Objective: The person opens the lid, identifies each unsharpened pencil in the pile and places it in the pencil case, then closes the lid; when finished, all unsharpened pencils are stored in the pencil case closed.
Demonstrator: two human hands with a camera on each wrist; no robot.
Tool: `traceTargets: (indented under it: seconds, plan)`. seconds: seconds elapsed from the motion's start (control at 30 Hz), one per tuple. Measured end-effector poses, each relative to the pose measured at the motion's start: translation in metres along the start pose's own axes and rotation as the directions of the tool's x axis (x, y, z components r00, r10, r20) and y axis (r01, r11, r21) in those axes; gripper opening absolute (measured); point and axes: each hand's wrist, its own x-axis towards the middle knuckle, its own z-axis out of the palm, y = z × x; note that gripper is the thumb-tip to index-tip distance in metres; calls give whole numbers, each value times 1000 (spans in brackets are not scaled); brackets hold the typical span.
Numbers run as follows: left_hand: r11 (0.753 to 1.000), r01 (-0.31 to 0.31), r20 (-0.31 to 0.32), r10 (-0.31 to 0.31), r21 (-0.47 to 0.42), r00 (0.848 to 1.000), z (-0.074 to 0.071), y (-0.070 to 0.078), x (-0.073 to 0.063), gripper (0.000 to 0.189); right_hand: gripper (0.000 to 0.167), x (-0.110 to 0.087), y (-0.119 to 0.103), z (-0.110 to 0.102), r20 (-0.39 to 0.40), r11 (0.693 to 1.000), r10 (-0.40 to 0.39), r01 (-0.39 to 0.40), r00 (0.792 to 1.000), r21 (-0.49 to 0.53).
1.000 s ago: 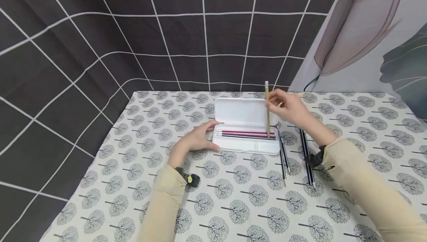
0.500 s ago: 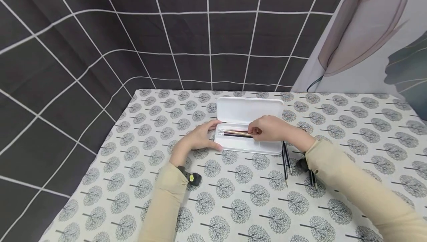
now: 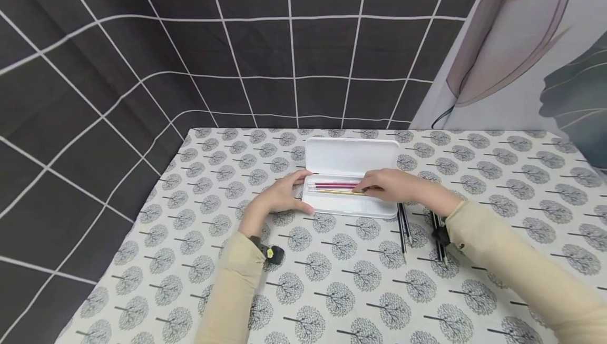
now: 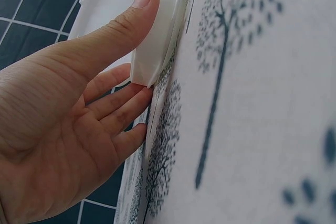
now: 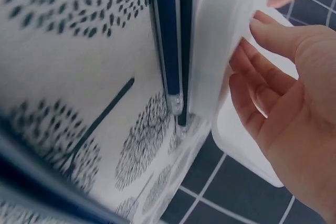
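An open white pencil case (image 3: 339,208) lies on the table, its lid (image 3: 352,155) raised at the back. My left hand (image 3: 280,195) holds the case's left end, thumb at the front corner and fingers behind, as the left wrist view shows. Inside, a yellow pencil (image 3: 334,192) lies lengthwise in front of pink-striped pencils (image 3: 332,184). My right hand (image 3: 391,185) reaches into the right half, curled fingers pinching the yellow pencil near its right part. The pencils' right ends are hidden behind this hand; the right wrist view shows the fingers (image 5: 252,77) inside the case wall.
Two dark pencils (image 3: 403,231) lie just right of the case, points toward the front. More dark pencils (image 3: 439,244) lie farther right, partly beneath the right wrist. A tree-patterned cloth (image 3: 341,281) covers the table; a dark gridded curtain (image 3: 256,43) hangs behind.
The yellow pencil, held upright by my right hand a second ago, has been lowered flat into the case. My right hand has come down and left with it; the left hand stays put.
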Motion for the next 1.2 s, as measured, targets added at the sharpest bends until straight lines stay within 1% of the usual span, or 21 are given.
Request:
traceTargets:
  seconds: [0.07, 0.13, 0.23, 0.3, 0.37, 0.47, 0.57, 0.7, 0.77, 1.0, 1.07, 1.2]
  plan:
    - [1000, -1, 4, 1, -3, 1000, 0, 0, 0, 99, 26, -7, 1, -2, -19, 1000, -6, 6, 1000, 1]
    - [1000, -3, 7, 3, -2, 1000, -1, 0, 0, 99, 25, -17, 3, -6, -57, 1000, 13, -12, 998, 9]
    - [1000, -2, -1, 2, 6, 1000, -2, -1, 0, 99, 25, -35, 6, -13, -123, 997, 76, -73, 990, 30]
    - [1000, -2, -10, 2, 13, 1000, -3, -2, 0, 99, 24, -50, 9, -18, -150, 992, 123, -117, 981, 46]
    - [1000, -1, -15, 1, 19, 1000, -3, -2, 0, 98, 24, -63, 12, -20, -161, 986, 164, -156, 973, 56]
    - [1000, -2, -10, 2, 19, 1000, -3, -1, 0, 99, 23, -82, 15, -22, -155, 974, 225, -215, 962, 74]
    - [1000, -2, -2, 2, 6, 1000, -2, -1, 0, 99, 20, -100, 17, -20, -154, 954, 298, -288, 942, 83]
    - [1000, -8, 2, 8, -9, 1000, 1, 1, -1, 98, 7, -115, 21, -14, -160, 920, 391, -384, 906, 78]
    - [1000, -16, -2, 16, -14, 1000, 0, 1, -2, 97, 8, -114, 24, -11, -153, 906, 424, -418, 893, 74]
    - [999, -31, -1, 31, -16, 1000, -1, 1, -2, 97, 24, -106, 24, -10, -66, 862, 506, -501, 860, 82]
    - [999, -32, 1, 32, -16, 999, -1, 1, -2, 97, 27, -105, 23, -10, -59, 849, 527, -522, 848, 87]
    - [1000, -28, 5, 28, -12, 1000, -2, 1, -2, 97, 29, -105, 23, -10, -77, 843, 538, -533, 839, 76]
